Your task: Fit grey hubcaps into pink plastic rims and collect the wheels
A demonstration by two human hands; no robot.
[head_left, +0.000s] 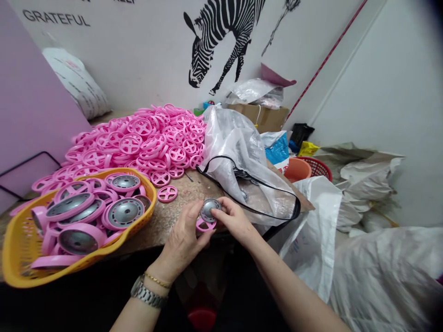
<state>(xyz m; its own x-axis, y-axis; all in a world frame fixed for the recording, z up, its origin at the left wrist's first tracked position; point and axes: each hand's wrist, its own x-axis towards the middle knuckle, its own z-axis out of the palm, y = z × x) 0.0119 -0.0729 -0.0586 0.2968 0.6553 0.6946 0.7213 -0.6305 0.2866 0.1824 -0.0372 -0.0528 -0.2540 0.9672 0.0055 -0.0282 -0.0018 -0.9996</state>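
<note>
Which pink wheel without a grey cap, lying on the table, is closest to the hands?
The lone pink wheel lying flat between the yellow basket and the left hand; the other bare wheels lie farther back in the pile.

On the table [176, 214], a basket [14, 249] sits left, loose wheels [145, 138] piled behind it, a plastic bag [235, 143] right, seemingly a box [268, 117] behind; the held wheel [206, 225] is at front, between basket and bag.

The worn brown table [180, 191] carried a wide pile of pink wheels [148, 138] across its back and left. A yellow basket [20, 263] sat at the front left corner, just beside the pile. One single pink wheel [167, 193] lay apart on the bare top. A crumpled clear plastic bag [238, 147] rested on the right side, touching the pile.
</note>
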